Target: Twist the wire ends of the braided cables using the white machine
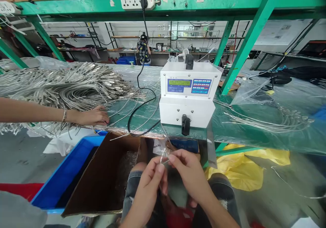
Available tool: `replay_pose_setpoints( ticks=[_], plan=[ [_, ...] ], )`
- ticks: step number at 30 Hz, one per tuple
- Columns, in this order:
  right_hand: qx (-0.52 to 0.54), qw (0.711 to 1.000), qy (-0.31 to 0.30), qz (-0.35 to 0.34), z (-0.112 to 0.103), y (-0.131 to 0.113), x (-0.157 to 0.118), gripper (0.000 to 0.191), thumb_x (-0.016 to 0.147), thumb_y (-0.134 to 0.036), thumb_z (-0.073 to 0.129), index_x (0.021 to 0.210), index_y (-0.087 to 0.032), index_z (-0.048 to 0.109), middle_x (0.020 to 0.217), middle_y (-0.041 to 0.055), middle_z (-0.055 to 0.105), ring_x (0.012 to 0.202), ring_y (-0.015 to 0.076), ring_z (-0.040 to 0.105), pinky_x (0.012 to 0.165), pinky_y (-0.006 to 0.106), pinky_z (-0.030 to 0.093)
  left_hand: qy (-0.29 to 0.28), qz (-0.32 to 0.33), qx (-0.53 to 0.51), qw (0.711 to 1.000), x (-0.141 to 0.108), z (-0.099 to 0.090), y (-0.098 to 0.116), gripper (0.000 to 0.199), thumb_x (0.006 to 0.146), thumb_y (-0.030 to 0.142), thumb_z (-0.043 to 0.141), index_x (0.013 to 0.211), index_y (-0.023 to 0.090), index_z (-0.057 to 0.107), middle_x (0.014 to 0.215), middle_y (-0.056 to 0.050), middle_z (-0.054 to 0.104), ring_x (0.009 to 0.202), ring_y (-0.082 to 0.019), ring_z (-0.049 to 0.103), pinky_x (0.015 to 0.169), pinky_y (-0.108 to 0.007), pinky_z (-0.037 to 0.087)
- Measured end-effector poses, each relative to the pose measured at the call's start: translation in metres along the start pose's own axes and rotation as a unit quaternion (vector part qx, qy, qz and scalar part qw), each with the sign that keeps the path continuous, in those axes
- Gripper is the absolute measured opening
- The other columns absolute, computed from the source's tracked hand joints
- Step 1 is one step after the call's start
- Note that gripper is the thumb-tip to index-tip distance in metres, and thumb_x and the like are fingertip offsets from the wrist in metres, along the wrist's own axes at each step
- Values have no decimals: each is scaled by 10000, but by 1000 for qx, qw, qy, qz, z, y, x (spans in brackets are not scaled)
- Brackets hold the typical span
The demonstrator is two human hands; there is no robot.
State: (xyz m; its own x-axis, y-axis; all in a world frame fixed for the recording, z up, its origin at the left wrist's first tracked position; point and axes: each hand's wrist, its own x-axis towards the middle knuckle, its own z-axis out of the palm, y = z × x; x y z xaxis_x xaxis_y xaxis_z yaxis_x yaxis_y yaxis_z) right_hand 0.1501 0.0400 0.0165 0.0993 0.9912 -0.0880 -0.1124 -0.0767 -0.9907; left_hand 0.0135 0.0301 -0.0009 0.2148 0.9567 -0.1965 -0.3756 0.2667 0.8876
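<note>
Below the bench edge, my left hand [150,178] and my right hand [189,172] meet over my lap. Both pinch the end of a thin grey cable [166,134], thumbs against forefingers. Its pale, shiny tip strands show between them; fine detail is too small to make out. The cable runs up to the bench beside a white machine [187,109], which has a small display, a keypad and a black part at its front. To the left, a large pile of grey cables [76,83] covers the green bench.
A co-worker's hand [91,116] rests by the pile. Below stand a cardboard box [89,177] and a blue bin [68,167]. A black power cord [139,75] hangs from the power strip [132,1]. More cables [277,119] lie right; yellow bags [239,170] are on the floor.
</note>
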Motion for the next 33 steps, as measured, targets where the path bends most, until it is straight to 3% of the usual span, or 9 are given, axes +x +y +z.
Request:
replay_pose_setpoints(
  ticks=[4,10,15,18,21,24,29,33],
  plan=[
    [-7,1000,11,-1,2,9,7,303,816,-462,718,792,-161,734,727,27,694,720,180,597,701,291,450,34,6,-45,998,6,-1,3,255,880,430,681,917,182,631,577,66,514,431,-70,416,438,-201,372],
    [17,993,116,7,-15,32,5,423,773,-601,701,838,-183,681,783,23,665,737,176,584,717,303,487,60,-17,-106,992,10,1,5,216,903,386,660,975,187,615,626,76,463,451,-54,347,439,-191,343],
    [45,979,198,-12,-45,12,21,543,754,-607,718,1150,-255,602,1090,37,660,1037,211,597,893,321,498,47,-33,-135,989,13,12,8,190,887,347,687,984,206,605,630,71,461,468,-59,337,448,-186,331],
    [72,985,155,26,-58,-13,48,462,795,-544,713,1137,-244,634,1191,74,659,1118,238,601,891,340,527,26,-32,-138,990,15,22,12,190,868,355,706,925,191,629,653,59,450,499,-61,346,455,-183,320],
    [103,990,65,75,-61,-34,75,294,871,-470,667,1005,-211,703,1048,89,720,985,230,662,803,337,563,-3,-11,-121,993,16,28,13,218,861,400,698,933,196,676,705,37,474,535,-75,380,465,-194,334],
    [128,985,14,116,-60,-44,95,262,924,-435,617,944,-189,707,888,73,732,804,182,673,714,298,563,-19,15,-72,997,18,26,11,246,851,438,694,961,218,714,728,20,509,592,-108,448,487,-213,372],
    [152,977,-4,150,-59,-40,105,244,950,-399,599,890,-179,683,772,35,705,683,138,644,640,260,533,-4,68,107,992,25,18,11,234,842,451,711,970,262,762,822,-12,649,828,-176,601,807,-268,462],
    [159,976,16,147,-57,-35,106,234,954,-402,601,883,-187,663,724,-6,666,640,113,607,582,225,492,2,134,177,975,30,17,20,176,829,408,731,936,285,795,926,-24,713,919,-201,613,857,-269,456]
  ],
)
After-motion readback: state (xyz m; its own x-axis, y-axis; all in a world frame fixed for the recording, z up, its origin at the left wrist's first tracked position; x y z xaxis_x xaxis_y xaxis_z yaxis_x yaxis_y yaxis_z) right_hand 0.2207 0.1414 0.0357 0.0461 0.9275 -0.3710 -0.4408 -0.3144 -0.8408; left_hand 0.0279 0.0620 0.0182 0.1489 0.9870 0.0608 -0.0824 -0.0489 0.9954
